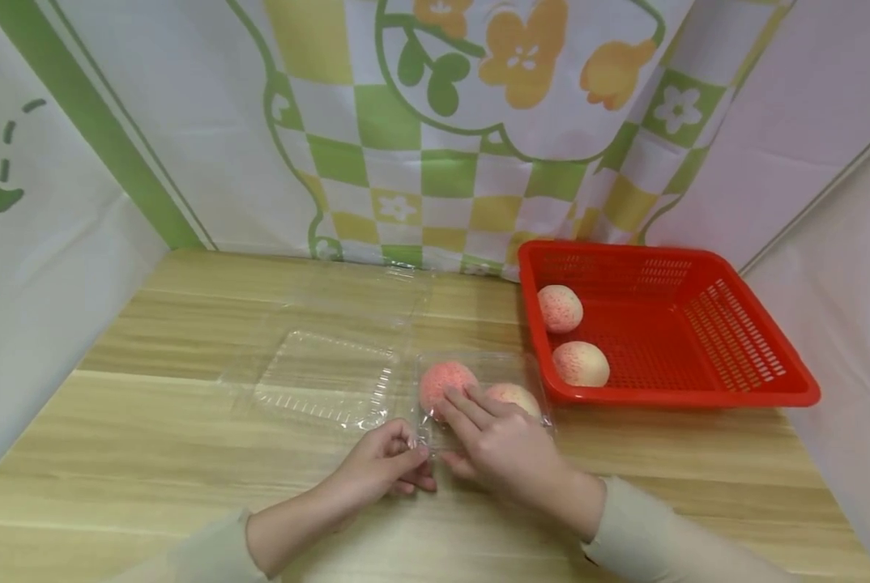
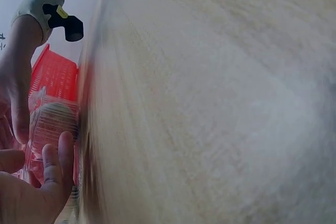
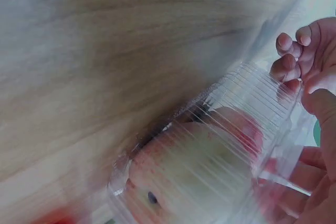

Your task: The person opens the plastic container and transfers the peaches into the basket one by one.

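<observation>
A clear plastic box (image 1: 486,360) stands in front of me, with a pink peach (image 1: 445,380) and a paler peach (image 1: 511,397) in it. My left hand (image 1: 384,461) pinches the box's near left corner between thumb and fingers. Over the box reaches my right hand (image 1: 511,449), its fingers laid straight on the peaches and its thumb low at the near side. Through the ridged wall in the right wrist view, a peach (image 3: 194,171) with a small dark spot shows. The right hand partly hides both peaches in the head view.
A red plastic basket (image 1: 683,397) sits at the right, two more peaches (image 1: 581,363) along its left side. Left of the box lies a clear ridged plastic piece (image 1: 326,376), with more clear plastic behind it. A patterned curtain (image 1: 442,170) hangs at the table's back edge.
</observation>
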`<act>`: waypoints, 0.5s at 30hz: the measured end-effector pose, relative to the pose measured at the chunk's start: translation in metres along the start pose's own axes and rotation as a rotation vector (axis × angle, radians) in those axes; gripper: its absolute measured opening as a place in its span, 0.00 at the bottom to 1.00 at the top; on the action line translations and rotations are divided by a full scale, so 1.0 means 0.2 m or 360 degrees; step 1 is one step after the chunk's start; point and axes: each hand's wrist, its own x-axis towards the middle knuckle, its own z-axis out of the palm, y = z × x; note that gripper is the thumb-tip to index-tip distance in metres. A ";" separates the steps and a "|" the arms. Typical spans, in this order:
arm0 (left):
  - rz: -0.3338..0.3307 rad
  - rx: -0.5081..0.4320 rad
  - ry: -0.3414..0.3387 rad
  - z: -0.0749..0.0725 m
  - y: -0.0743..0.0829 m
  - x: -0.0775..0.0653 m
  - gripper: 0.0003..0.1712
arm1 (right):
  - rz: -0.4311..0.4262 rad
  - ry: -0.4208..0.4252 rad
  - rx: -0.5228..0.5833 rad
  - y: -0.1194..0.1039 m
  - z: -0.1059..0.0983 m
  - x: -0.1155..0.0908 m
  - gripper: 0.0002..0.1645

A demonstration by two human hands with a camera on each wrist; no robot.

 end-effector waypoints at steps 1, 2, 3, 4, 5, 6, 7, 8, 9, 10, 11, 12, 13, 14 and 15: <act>0.0002 0.0002 0.0009 0.00 0.00 0.00 0.08 | 0.0024 -0.0001 0.0048 0.01 0.00 0.00 0.37; 0.0006 0.0006 0.0013 0.00 0.00 0.00 0.08 | 0.0057 -0.0008 0.0106 0.01 -0.01 -0.01 0.37; 0.0006 0.0006 0.0021 0.00 0.00 0.00 0.08 | 0.0091 -0.0024 0.0166 0.02 -0.02 -0.02 0.38; 0.0007 0.0005 0.0026 0.00 0.00 0.00 0.08 | 0.0130 -0.0054 0.0243 0.03 -0.03 -0.02 0.39; 0.0014 0.0007 0.0029 0.00 0.00 -0.01 0.08 | 0.0175 -0.0098 0.0322 0.04 -0.04 -0.03 0.41; 0.0018 0.0011 0.0035 0.00 0.00 -0.01 0.09 | 0.0226 -0.0145 0.0409 0.05 -0.05 -0.04 0.44; 0.0025 0.0014 0.0038 0.00 -0.01 -0.01 0.09 | 0.0274 -0.0195 0.0486 0.07 -0.06 -0.04 0.47; 0.0029 0.0017 0.0046 0.00 -0.01 -0.01 0.09 | 0.0323 -0.0241 0.0563 0.08 -0.07 -0.05 0.50; 0.0028 0.0017 0.0056 -0.01 -0.01 -0.01 0.09 | 0.0363 -0.0289 0.0630 0.10 -0.07 -0.06 0.53; 0.0036 0.0019 0.0062 -0.01 -0.01 -0.02 0.10 | 0.0402 -0.0331 0.0696 0.11 -0.08 -0.07 0.56; 0.0037 0.0017 0.0071 -0.01 -0.02 -0.02 0.10 | 0.0428 -0.0358 0.0751 0.12 -0.09 -0.08 0.59; 0.0037 0.0015 0.0081 -0.02 -0.02 -0.02 0.10 | 0.0444 -0.0375 0.0799 0.13 -0.09 -0.09 0.60; 0.0036 0.0011 0.0088 -0.02 -0.02 -0.03 0.11 | 0.0454 -0.0389 0.0828 0.14 -0.09 -0.11 0.62; 0.0038 0.0008 0.0092 -0.03 -0.03 -0.03 0.11 | 0.0460 -0.0401 0.0845 0.14 -0.09 -0.12 0.63; 0.0041 0.0005 0.0094 -0.03 -0.03 -0.03 0.11 | 0.0463 -0.0409 0.0850 0.15 -0.09 -0.13 0.64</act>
